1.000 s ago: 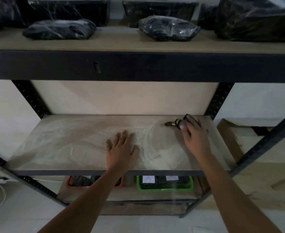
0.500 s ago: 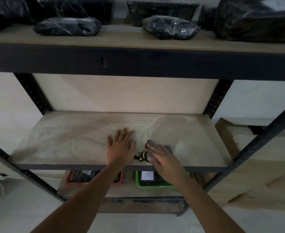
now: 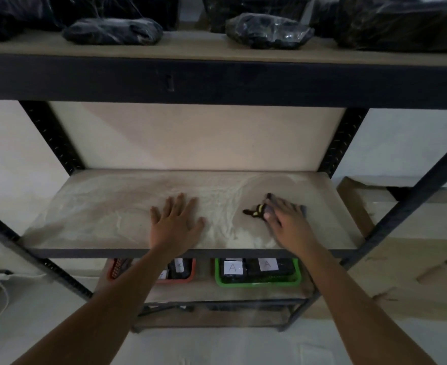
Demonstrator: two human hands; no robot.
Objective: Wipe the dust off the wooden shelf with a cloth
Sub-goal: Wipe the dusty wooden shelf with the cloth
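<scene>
The cloth [image 3: 302, 209] is lying on the wooden shelf [image 3: 106, 214] toward its right half, mostly hidden under the right hand [image 3: 286, 222]; only a grey corner and a dark tail with yellow marks at the hand's 9 o'clock are showing. The right hand is pressing flat on it, fingers straight. The left hand [image 3: 175, 223] is resting spread on the board at the cloth's 9 o'clock, near the front edge. Bare dusty board is stretching toward 9 o'clock. Below, a green basket [image 3: 256, 281] is sitting partly cut off by the shelf edge.
</scene>
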